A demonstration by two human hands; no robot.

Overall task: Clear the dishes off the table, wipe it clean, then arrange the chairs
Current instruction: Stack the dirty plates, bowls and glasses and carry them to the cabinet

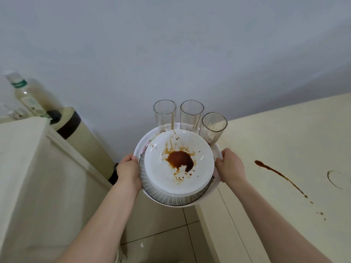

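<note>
I carry a round white tray (217, 149) in the air beside the table's corner. My left hand (128, 170) grips its left rim and my right hand (230, 167) grips its right rim. On the tray lies a stack of dishes: a white plate (158, 164) smeared with brown sauce on top, a grey-striped plate (171, 198) under it. Three empty glasses (164, 112) (191, 113) (213, 126) stand upright at the tray's far side. The cream table (284, 141) on the right bears a long brown sauce streak (279, 174) and a ring stain (335, 179).
A white wall fills the background. On the left stands a cream cabinet (24, 168) with a bottle (28, 97) behind it, and a beige roll with dark bands (76, 130) leans in the corner. Tiled floor (161, 224) shows below the tray.
</note>
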